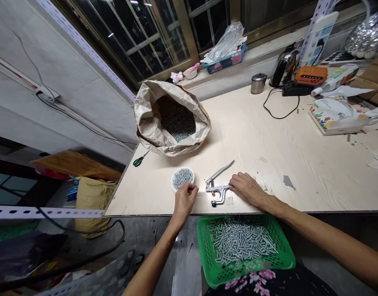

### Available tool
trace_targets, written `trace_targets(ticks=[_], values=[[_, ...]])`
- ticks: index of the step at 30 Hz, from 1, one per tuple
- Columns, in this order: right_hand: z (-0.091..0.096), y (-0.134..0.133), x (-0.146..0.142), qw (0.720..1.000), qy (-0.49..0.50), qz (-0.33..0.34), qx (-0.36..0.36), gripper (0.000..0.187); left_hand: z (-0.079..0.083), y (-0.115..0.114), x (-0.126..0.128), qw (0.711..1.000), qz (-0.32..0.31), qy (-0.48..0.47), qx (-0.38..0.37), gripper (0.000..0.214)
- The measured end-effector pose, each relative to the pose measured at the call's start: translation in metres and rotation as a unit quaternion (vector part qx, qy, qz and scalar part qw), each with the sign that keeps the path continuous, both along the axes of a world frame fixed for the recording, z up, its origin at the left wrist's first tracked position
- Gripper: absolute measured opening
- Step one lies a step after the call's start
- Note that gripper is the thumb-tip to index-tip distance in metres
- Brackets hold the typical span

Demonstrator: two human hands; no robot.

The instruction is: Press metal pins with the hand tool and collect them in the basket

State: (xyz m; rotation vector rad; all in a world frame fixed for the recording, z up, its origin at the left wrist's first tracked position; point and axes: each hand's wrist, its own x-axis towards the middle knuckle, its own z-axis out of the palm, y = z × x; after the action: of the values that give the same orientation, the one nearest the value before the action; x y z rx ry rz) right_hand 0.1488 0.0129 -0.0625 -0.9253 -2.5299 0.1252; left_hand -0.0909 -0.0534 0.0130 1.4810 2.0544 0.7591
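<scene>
My left hand [185, 197] is closed in a pinch beside a small white dish [182, 178] of small metal parts, holding something too small to make out. My right hand [247, 188] rests on the table with its fingers on the lower handle of silver hand pliers [218, 183], which lie between the two hands. A green basket [242, 247] full of several short metal tubes sits on my lap below the table edge.
An open paper sack [171, 118] of dark small parts stands behind the dish. Green-handled scissors [140, 159] lie at the table's left edge. A kettle [286, 65], metal tin [258, 83], cord, orange device and tissue box [337, 115] occupy the far right.
</scene>
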Motion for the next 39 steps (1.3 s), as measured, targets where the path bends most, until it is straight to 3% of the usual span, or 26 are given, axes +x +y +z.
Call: trace_targets(ticks=[2, 5, 7, 9, 12, 15, 24, 32, 39], values=[[0.000, 0.000, 0.000, 1.000, 0.000, -0.001, -0.001, 0.012, -0.006, -0.002, -0.001, 0.995, -0.031, 0.086, 0.034, 0.011], [0.002, 0.000, 0.000, 1.000, 0.004, -0.003, -0.001, 0.012, -0.013, -0.006, 0.001, 0.991, -0.076, 0.096, 0.062, 0.015], [0.003, -0.001, 0.001, 1.000, 0.006, 0.003, 0.001, 0.013, -0.016, -0.008, 0.005, 0.995, -0.071, 0.044, 0.048, 0.022], [0.004, -0.002, 0.001, 1.000, 0.006, 0.017, 0.008, 0.014, -0.017, -0.008, 0.010, 0.998, -0.039, -0.052, -0.013, 0.025], [0.006, -0.004, 0.002, 0.999, 0.005, 0.029, 0.043, 0.018, -0.020, -0.009, 0.017, 0.967, 0.028, -0.230, -0.106, 0.032], [0.008, -0.007, 0.002, 0.995, 0.002, 0.026, 0.092, 0.025, -0.023, -0.011, 0.023, 0.941, 0.076, -0.308, -0.115, 0.041], [0.014, -0.011, 0.001, 0.992, 0.014, 0.027, 0.123, 0.031, -0.027, -0.012, 0.026, 0.955, 0.062, -0.252, -0.144, 0.045], [0.011, -0.011, 0.002, 0.993, 0.014, 0.024, 0.115, 0.034, -0.024, -0.010, 0.028, 0.933, 0.089, -0.296, -0.182, 0.041], [0.008, -0.010, 0.000, 0.990, 0.003, 0.025, 0.140, 0.031, -0.017, 0.006, 0.018, 0.922, -0.004, -0.241, -0.304, 0.034]])
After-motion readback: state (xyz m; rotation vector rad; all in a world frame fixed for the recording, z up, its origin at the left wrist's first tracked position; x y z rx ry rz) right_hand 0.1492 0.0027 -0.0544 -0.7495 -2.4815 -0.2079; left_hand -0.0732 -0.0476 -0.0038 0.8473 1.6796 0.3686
